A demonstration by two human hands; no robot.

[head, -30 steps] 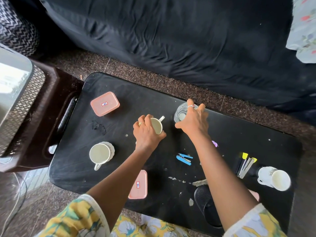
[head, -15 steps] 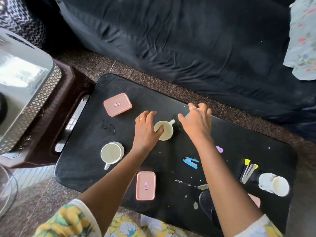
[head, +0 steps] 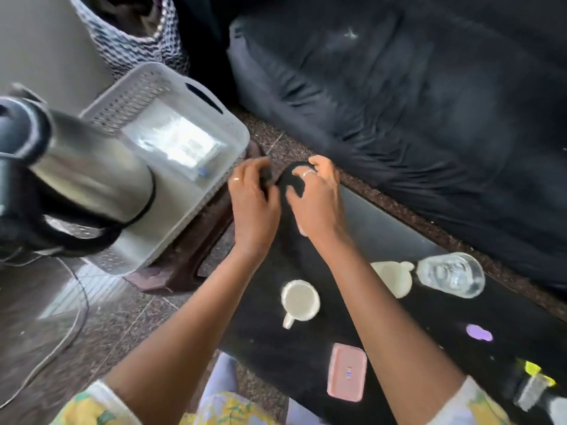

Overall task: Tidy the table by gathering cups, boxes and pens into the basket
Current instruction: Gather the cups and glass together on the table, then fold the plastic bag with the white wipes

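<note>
Both hands have been shifted from the cups to the table's upper-left corner. Left hand (head: 253,199) and right hand (head: 316,199) are curled there; their contents cannot be told. White basket (head: 196,96) is seen upper left, beside a steel kettle (head: 89,173). White cup (head: 300,300), glass (head: 451,276) and pink box (head: 346,372) are left on the table (head: 383,228).

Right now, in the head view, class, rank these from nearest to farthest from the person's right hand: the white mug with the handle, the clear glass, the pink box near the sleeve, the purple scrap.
1. white mug, just below the right hand, centre table.
2. clear glass, right, far table edge.
3. pink box and purple scrap: too close to call; box near edge, scrap right.
</note>
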